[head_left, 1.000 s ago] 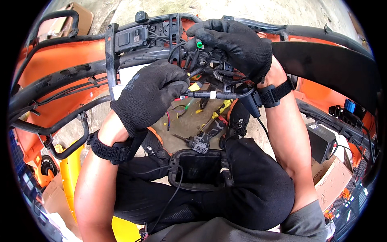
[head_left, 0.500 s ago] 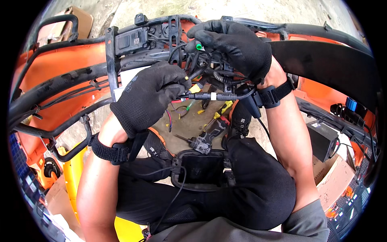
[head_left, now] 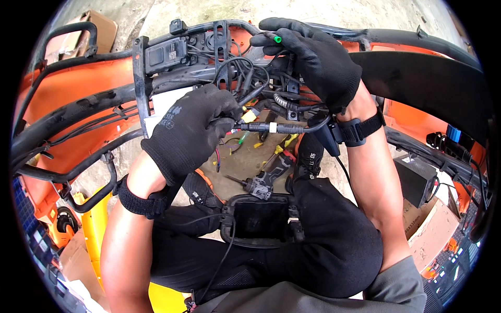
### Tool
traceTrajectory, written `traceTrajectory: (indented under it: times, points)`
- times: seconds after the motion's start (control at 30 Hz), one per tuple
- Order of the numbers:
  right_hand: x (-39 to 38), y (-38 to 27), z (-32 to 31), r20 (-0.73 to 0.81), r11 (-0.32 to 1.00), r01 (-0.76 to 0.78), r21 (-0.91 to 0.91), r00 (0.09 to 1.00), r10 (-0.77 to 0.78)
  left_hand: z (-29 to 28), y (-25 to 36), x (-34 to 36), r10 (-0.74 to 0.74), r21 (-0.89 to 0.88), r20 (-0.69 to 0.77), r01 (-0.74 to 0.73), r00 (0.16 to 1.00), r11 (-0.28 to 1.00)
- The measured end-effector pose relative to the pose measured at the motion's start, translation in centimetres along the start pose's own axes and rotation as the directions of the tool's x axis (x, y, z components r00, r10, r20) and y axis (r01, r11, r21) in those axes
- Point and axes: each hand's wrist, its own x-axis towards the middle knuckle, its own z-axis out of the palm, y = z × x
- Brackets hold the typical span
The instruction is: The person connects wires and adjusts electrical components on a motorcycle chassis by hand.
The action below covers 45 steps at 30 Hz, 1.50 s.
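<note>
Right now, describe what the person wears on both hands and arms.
Both hands, left and right, wear black knit gloves; the left glove bears a pale printed mark on its back. A black strap circles each wrist, left and right. The forearms are bare, with no sleeves.

We lose our left hand's [head_left: 190, 133] fingertips behind the cable [head_left: 284, 128], our right hand [head_left: 313, 60] covers the wiring at upper centre, orange frame [head_left: 68, 88] cut off at left edge, floor tools [head_left: 261, 182] too small to tell.

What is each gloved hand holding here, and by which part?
The left hand pinches a black cable connector at its left end, near the white band. The right hand grips a small green-tipped piece between its fingertips, above the wire bundle.
</note>
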Motion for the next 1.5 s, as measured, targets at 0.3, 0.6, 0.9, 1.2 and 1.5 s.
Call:
traceTrajectory:
  times: [0.3,0.6,0.9,1.2,1.5]
  points:
    - [-1.0,-1.3,-0.1,-0.097,0.991,-0.07,-0.111,0.993,0.06,0.3,0.1,-0.3,0.032,0.059,0.014,-0.032,0.999,0.998]
    - [-2.9,-1.4,1.2,-0.161,0.493,-0.044,-0.869,0.967,-0.198,0.6,0.1,-0.4,0.038,0.162,0.014,-0.04,0.999,0.986]
    - [-2.8,-1.8,2.1,-0.189,0.694,0.059,-0.717,0.942,-0.276,0.7,0.7,-0.8,0.013,0.274,0.03,-0.021,0.999,0.961]
    - [-1.4,-1.2,2.5,-0.274,0.766,0.142,-0.627,0.88,-0.388,1.2,1.5,-1.2,-0.071,0.375,-0.12,0.111,0.99,0.92]
    - [-1.0,-1.0,1.3,-0.291,0.846,0.062,-0.529,0.923,-0.25,1.1,1.5,-1.0,-0.055,0.42,-0.24,0.154,0.969,0.894]
